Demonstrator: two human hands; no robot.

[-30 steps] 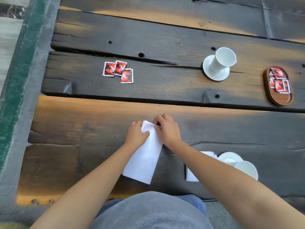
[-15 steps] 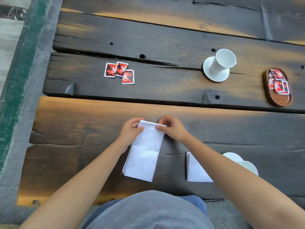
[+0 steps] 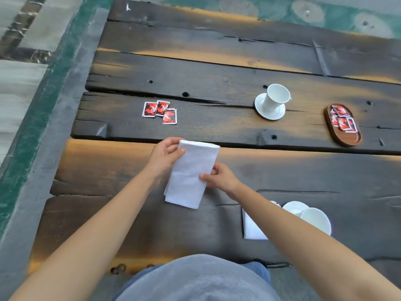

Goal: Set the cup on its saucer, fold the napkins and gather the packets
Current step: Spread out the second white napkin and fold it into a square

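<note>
Both your arms are reaching over the table (image 3: 108, 161). Your left hand (image 3: 166, 155) is pinching the folded napkin (image 3: 191, 172) at its far corner; your right hand (image 3: 219, 178) is gripping its right edge.

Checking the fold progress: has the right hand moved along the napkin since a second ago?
Yes. The right hand has slid from the napkin's far end, near the plank gap, back toward the person to its right edge.

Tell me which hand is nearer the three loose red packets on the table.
Left. The left hand grips the napkin's far corner, just on the near side of the loose packets. The right hand pinches the napkin's right edge, nearer the person and further right.
</note>
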